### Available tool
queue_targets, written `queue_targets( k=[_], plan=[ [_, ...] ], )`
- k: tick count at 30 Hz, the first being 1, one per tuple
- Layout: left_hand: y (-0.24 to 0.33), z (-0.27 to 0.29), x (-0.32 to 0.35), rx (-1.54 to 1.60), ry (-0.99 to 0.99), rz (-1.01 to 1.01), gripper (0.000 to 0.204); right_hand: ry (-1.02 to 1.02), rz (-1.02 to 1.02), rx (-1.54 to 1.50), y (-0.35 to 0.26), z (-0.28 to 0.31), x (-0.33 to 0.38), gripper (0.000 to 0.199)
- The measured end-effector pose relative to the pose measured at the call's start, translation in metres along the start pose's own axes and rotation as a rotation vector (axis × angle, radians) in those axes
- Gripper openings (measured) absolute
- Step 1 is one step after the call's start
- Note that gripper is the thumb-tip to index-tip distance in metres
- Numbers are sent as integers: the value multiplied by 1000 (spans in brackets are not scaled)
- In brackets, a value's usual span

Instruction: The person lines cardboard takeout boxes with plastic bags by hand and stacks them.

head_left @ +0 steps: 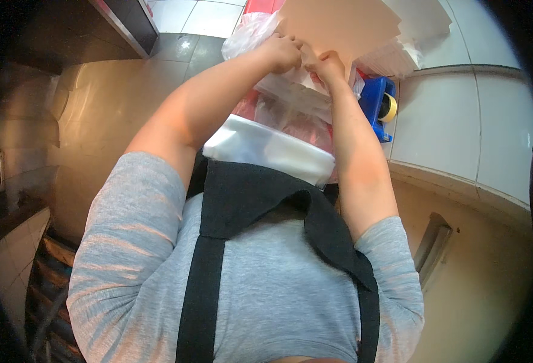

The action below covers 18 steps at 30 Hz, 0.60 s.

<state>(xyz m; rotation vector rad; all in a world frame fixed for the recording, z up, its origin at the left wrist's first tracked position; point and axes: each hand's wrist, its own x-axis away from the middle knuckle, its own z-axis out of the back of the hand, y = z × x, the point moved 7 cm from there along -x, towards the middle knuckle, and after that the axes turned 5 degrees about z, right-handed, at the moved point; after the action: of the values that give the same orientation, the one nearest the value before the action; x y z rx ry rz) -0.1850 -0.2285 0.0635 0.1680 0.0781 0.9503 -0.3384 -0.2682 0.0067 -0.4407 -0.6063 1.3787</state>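
Note:
Close together at the top of the head view, my left hand (284, 53) and my right hand (328, 68) work with fingers curled. Between them runs a thin, pale, see-through sheet (304, 74), pinched from both sides. It looks like plastic film, though its exact kind is unclear, and my fingertips are partly hidden. Beside my left hand bunches a crinkled white plastic bag (249, 33). Just beyond both hands lies a large beige paper sheet (342, 24). Nearer my body, a pile of clear plastic bags (269, 148) rests below other see-through bags with red beneath.
A blue tape dispenser (372, 106) with a yellowish roll stands right of my right forearm, on a white tiled counter (438, 115). White paper stacks (393, 59) lie behind it. A dark cabinet edge (133, 24) juts in at the far left.

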Motion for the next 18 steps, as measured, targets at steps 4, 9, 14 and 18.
queue_targets(
  k=[4,9,14,18],
  plan=[
    [-1,38,33,297,421,-194,19,-304,126,40,-14,-3,11,29],
    [37,8,158,385,225,-414,45,123,705,92,-47,62,122,28],
    [62,-61,232,175,-174,-243,81,-141,974,68,-20,3,286,33],
    [51,-80,199,1,-82,-123,80,-190,686,552,25,-38,284,69]
  ],
)
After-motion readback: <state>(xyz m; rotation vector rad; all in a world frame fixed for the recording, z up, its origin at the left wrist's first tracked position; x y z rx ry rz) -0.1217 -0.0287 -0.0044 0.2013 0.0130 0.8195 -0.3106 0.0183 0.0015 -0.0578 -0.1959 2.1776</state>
